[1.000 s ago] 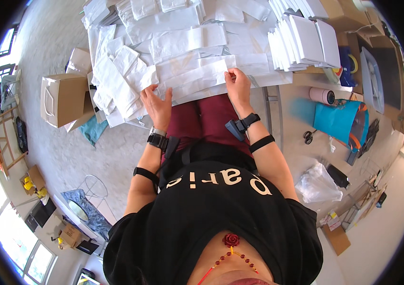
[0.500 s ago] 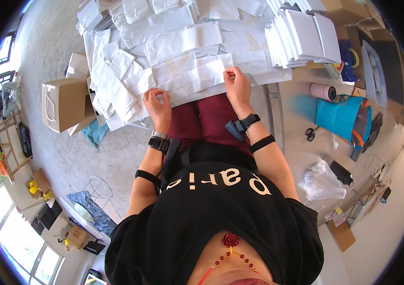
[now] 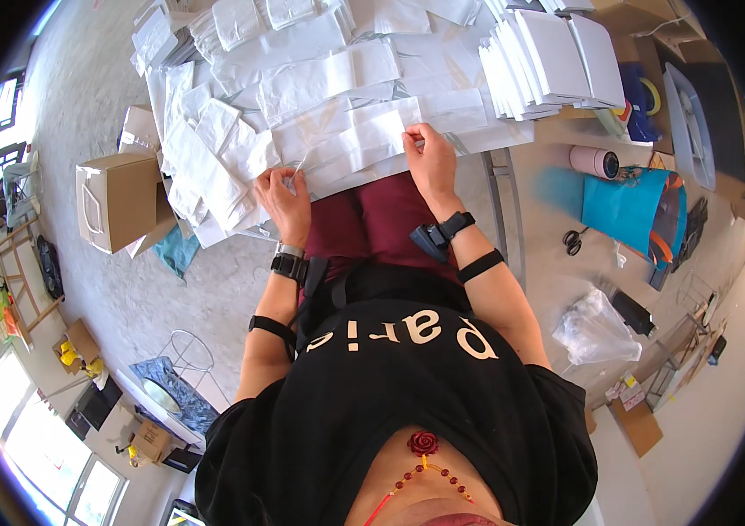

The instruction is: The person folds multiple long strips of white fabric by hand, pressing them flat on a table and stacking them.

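A clear plastic sleeve with a white sheet-like piece in it (image 3: 386, 127) lies along the near edge of the table (image 3: 513, 133). My left hand (image 3: 285, 206) pinches its left end, thumb against fingertips. At the middle of the sleeve, my right hand (image 3: 432, 167) closes thumb and forefinger on its near edge. A loose pile of white pieces in clear sleeves (image 3: 206, 167) is just left of my left hand. Beyond both hands lies another flat row of clear sleeves (image 3: 328, 83).
Stacked white folded cards (image 3: 548, 61) stand at the table's right, with a blue tape roll (image 3: 644, 110) beyond. A brown carton (image 3: 118, 202) is left of the table. On the right are a pink cup (image 3: 593, 163), a turquoise bag (image 3: 622, 215) and black scissors (image 3: 573, 242).
Both hands have shifted slightly left in the picture, along with the table and its contents. Their pinching grips look the same.
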The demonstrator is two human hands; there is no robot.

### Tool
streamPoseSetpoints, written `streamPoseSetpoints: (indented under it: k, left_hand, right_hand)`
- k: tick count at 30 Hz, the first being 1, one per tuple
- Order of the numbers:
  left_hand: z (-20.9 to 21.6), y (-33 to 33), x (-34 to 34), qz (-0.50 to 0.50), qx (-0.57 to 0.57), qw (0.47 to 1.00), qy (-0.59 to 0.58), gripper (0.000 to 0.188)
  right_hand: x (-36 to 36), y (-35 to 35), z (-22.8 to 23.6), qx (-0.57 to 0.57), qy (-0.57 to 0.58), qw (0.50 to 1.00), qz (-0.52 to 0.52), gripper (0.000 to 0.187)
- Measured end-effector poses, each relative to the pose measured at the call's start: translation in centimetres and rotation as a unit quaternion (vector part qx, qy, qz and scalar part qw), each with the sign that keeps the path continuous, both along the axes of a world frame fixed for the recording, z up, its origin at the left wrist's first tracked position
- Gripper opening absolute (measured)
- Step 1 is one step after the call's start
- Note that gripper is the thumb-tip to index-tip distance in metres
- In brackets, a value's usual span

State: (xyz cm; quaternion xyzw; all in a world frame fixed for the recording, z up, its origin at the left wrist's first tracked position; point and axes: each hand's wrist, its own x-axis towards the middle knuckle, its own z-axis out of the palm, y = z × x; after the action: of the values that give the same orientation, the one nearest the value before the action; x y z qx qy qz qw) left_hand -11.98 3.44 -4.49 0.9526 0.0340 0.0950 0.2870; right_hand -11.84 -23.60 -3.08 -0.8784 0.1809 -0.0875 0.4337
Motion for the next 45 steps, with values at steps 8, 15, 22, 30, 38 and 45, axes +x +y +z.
streamPoseSetpoints:
  k: [8,15,22,30,38,45]
  left_hand:
    - [1.6,1.4,2.5,0.05,-0.164,0.985,0.004,0.018]
    - [1.8,3.2,4.0,0.073,-0.232,0.97,0.02,0.017]
    - [0.9,4.1,4.1,0.084,-0.205,0.975,-0.034,0.018]
    - [2.2,7.7,4.7,0.125,-0.107,0.984,-0.072,0.018]
    - [2.3,8.8,5.2,0.084,-0.057,0.994,-0.034,0.033]
    - [4.1,0.9,5.4,-0.004,0.035,0.995,-0.094,0.05]
  right_hand:
    - [1.1,1.3,0.9,0.044,-0.006,0.999,-0.002,0.011]
    - [2.1,1.7,0.9,0.039,-0.001,0.999,0.004,0.011]
    - [2.3,2.3,0.8,0.059,-0.01,0.998,0.025,0.009]
    - [1.6,2.4,0.0,0.019,-0.053,0.997,0.058,0.015]
    - [0.8,-6.9,-0.7,-0.155,-0.033,0.986,-0.059,0.022]
    - [0.6,-10.0,-2.8,-0.248,0.03,0.959,-0.136,0.029]
